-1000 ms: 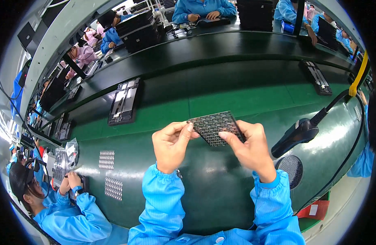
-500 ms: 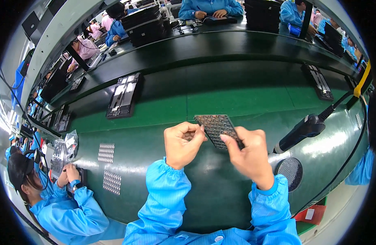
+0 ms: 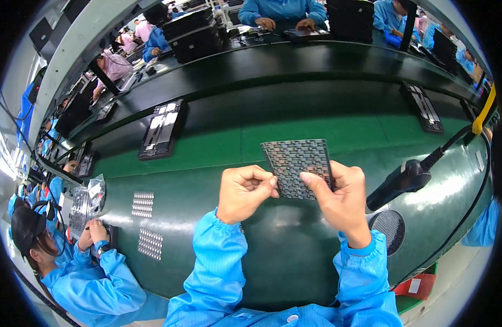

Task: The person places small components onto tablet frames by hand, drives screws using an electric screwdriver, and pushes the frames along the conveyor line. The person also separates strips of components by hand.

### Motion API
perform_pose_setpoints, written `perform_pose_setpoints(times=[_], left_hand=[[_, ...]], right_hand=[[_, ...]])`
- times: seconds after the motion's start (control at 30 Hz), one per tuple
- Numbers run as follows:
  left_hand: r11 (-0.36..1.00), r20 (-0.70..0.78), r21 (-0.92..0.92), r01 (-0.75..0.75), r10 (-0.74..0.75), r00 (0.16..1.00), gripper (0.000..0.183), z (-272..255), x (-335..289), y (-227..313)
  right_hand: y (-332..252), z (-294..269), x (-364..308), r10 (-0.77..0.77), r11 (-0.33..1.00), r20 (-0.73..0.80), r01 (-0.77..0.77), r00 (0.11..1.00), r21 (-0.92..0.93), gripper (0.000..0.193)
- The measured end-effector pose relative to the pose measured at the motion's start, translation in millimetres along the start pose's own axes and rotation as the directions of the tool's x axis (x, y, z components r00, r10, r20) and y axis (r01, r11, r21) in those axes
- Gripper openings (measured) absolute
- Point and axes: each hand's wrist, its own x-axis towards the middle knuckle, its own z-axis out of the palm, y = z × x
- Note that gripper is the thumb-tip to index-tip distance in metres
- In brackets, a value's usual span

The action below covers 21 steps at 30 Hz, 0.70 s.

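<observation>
My right hand (image 3: 342, 199) grips a thin rectangular sheet (image 3: 299, 158) by its right side, thumb on the face and fingers behind. Rows of small dark and coppery rectangles cover that face, which is tilted toward me above the green bench. At the sheet's lower left edge, my left hand (image 3: 241, 191) is closed in a pinch. Whether those fingertips hold the edge or some tiny piece is hidden. To the right of my right hand lies a black electric screwdriver (image 3: 401, 184) with a cable, and below it a round dark dish (image 3: 388, 231) with a textured inside.
Two sheets of small silvery parts, an upper (image 3: 142, 204) and a lower one (image 3: 150, 243), lie to the left. Beyond them a co-worker (image 3: 87, 272) sits by a clear plastic bag (image 3: 96, 193). Black device housings (image 3: 162, 129) rest along the far strip. A red container (image 3: 417, 286) stands low right.
The sheet has turned to face me more squarely and moved slightly right with my right hand. My left hand stays pinched at its left edge, a little lower.
</observation>
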Motion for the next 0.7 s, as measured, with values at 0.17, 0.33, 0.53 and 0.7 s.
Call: perform_pose_setpoints(times=[0.17, 0.33, 0.53, 0.7], left_hand=[[0.997, -0.042, 0.069, -0.021, 0.024, 0.999, 0.004, 17.7, -6.2, -0.5], [0.962, -0.208, 0.237, -0.133, 0.184, 0.961, 0.003, 31.4, -9.3, -12.9], [0.858, -0.273, 0.436, -0.27, 0.412, 0.869, 0.008, 24.7, -16.7, 8.8], [0.968, -0.022, 0.241, -0.068, 0.075, 0.997, 0.012, 11.1, -14.7, 13.1]], right_hand=[[-15.8, -8.7, -6.9, -0.05, 0.972, -0.044, 0.039, 0.998, -0.23, 0.017], [-8.4, 1.6, -28.1, -0.098, 0.885, -0.117, 0.033, 0.988, -0.464, 0.014], [-11.7, 12.1, -25.0, -0.004, 0.986, 0.04, 0.011, 0.999, -0.165, 0.011], [7.7, -2.0, -16.5, 0.004, 0.995, 0.001, -0.004, 1.0, 0.102, 0.008]])
